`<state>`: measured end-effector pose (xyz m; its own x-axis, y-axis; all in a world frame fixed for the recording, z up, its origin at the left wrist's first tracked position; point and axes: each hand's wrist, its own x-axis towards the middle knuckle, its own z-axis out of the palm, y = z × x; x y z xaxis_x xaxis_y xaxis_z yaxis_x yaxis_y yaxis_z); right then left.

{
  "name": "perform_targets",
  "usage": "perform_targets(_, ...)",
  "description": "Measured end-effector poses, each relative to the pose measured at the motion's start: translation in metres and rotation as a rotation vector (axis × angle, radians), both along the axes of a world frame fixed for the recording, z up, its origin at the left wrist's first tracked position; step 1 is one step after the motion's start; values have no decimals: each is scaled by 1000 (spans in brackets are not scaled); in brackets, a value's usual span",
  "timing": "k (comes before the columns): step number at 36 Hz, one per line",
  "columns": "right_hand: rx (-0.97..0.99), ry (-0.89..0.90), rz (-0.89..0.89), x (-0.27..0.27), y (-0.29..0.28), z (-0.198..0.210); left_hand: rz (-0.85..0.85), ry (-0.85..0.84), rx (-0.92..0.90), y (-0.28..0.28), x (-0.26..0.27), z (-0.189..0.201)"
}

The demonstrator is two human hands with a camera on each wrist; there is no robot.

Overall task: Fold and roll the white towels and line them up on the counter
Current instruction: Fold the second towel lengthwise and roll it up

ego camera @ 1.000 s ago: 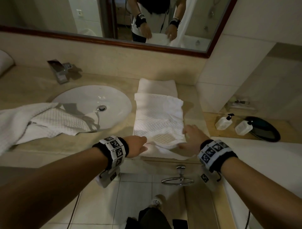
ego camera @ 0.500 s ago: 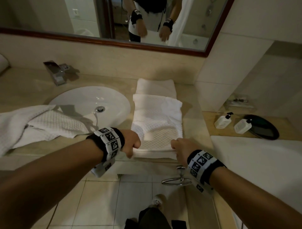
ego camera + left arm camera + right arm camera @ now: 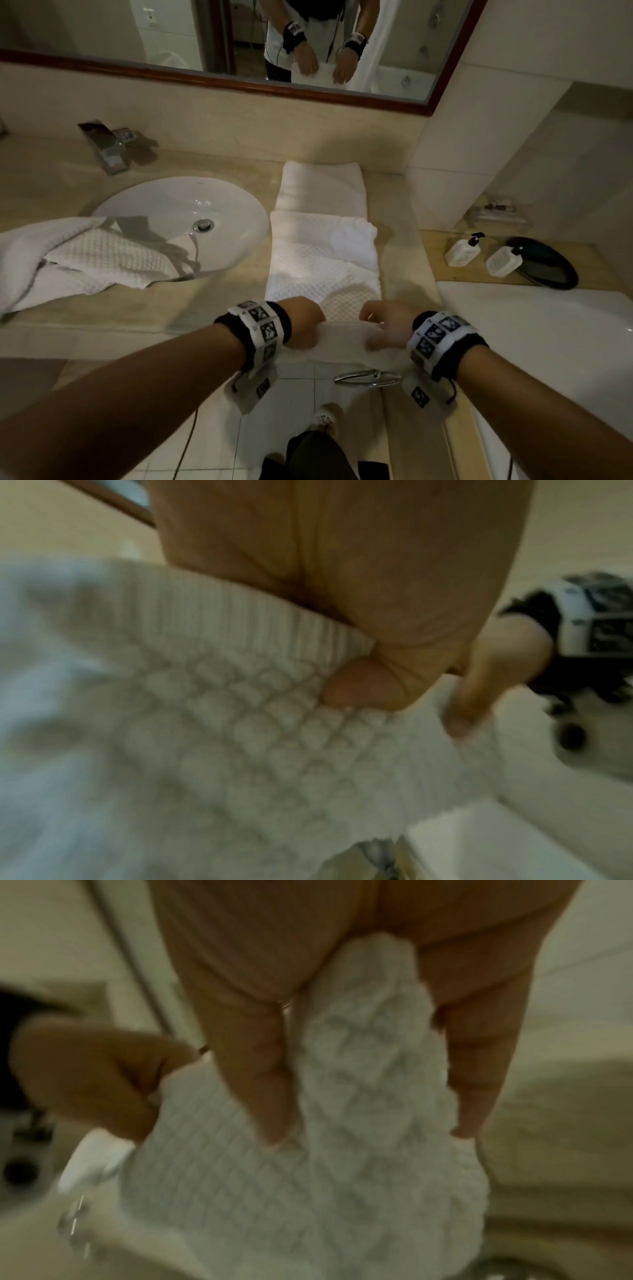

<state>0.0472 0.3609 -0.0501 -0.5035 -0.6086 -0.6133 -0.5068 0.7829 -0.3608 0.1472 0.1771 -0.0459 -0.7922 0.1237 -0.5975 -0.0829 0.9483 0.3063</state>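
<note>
A white waffle-weave towel point(image 3: 323, 267) lies folded in a long strip on the counter, right of the sink. Its near end is curled into a small roll at the counter's front edge. My left hand point(image 3: 303, 325) grips the roll's left end, and my right hand point(image 3: 385, 325) pinches its right end between thumb and fingers. Up close, the left wrist view has the towel point(image 3: 240, 737) under my left hand point(image 3: 363, 688); the right wrist view has cloth point(image 3: 359, 1069) bunched between my right fingers point(image 3: 260, 1085). A smooth folded towel point(image 3: 322, 186) lies behind it, by the wall.
A loose white towel point(image 3: 78, 260) sprawls over the left counter and the sink's point(image 3: 185, 212) rim. The faucet point(image 3: 106, 145) stands behind the sink. Two pump bottles point(image 3: 462, 251) and a dark tray point(image 3: 544, 263) sit on a lower shelf at right. A metal ring point(image 3: 368, 377) hangs below the counter edge.
Both hands have drawn back to the towel's near edge, taken hold of it and turned it over into the start of a roll.
</note>
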Motion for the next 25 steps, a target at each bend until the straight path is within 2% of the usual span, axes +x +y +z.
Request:
perform_targets(2,-37,-95,-108,-6,9,1,40,11,60,-8,-4,1)
perform_targets(4,-16,-125,-122,-9,17,-1,57,10,90,-15,-7,4)
perform_targets(7,19,-188,-167,-8,23,-7,83,13,83,-22,-11,5)
perform_targets(11,-41,-348,-263,-2,20,-11,72,-39,58,-25,-14,4)
perform_targets(14,-137,-338,-430,-5,21,-19,90,-80,31,-28,-17,7)
perform_targets(18,-341,-350,-738,-7,18,-24,135,-72,25,-31,-22,11)
perform_targets(20,-344,-264,-727,-6,13,-26,147,-51,18,-30,-26,13)
perform_targets(22,-361,-149,-637,-1,9,-18,155,-30,7,-29,-29,14)
perform_targets(25,-403,-228,-581,1,9,-12,153,-18,-14,-30,-32,15)
